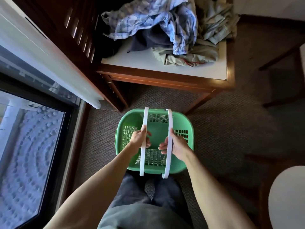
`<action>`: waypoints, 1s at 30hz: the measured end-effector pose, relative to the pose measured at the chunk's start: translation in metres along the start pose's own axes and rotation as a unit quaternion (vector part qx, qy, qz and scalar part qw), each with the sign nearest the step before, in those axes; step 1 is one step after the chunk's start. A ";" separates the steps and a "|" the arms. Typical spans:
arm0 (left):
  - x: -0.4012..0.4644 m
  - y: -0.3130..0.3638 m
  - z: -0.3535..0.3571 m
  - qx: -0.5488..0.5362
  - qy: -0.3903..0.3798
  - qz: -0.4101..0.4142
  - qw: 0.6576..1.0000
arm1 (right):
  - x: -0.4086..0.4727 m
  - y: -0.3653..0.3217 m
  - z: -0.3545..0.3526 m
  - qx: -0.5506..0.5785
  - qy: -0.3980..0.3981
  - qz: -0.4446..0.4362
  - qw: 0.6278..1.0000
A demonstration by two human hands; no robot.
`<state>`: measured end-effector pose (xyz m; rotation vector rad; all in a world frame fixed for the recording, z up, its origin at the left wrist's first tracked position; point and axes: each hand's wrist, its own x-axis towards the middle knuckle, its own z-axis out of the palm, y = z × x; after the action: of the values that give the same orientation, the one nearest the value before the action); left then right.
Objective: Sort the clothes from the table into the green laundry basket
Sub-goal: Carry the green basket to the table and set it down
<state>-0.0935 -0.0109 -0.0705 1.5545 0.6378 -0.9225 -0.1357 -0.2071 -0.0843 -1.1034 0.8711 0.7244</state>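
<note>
The green laundry basket (125, 118) stands on the carpet below me, with nothing inside it. It has two white handles, both raised. My left hand (138, 138) grips the left handle (143, 154) near its middle. My right hand (177, 147) holds the right handle (169, 123), fingers curled around it. Beyond the basket, a white-topped wooden table (212, 68) carries a heap of clothes: a blue plaid shirt (148, 19), a dark navy garment (151, 40) under it, and pale green clothing (204, 53) at the right.
A dark wooden slatted panel (79, 35) and a window (29, 146) run along the left. A chair (283, 63) stands at the right, and a round white object (288, 195) sits at the lower right. My legs are just behind the basket.
</note>
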 end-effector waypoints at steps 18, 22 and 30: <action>-0.043 0.025 0.039 0.004 -0.057 0.063 0.996 | -0.068 -0.009 0.003 0.024 0.124 -0.169 0.977; -0.061 0.025 0.058 0.009 -0.072 0.075 0.995 | -0.084 -0.002 -0.013 0.015 0.096 -0.225 0.970; -0.084 0.012 0.117 -0.036 -0.168 0.146 0.974 | -0.106 0.014 -0.054 0.077 0.093 -0.276 0.953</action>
<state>-0.1541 -0.1201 0.0025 1.3409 0.1925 -0.8992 -0.2108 -0.2614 -0.0085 -1.2123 0.7100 0.0871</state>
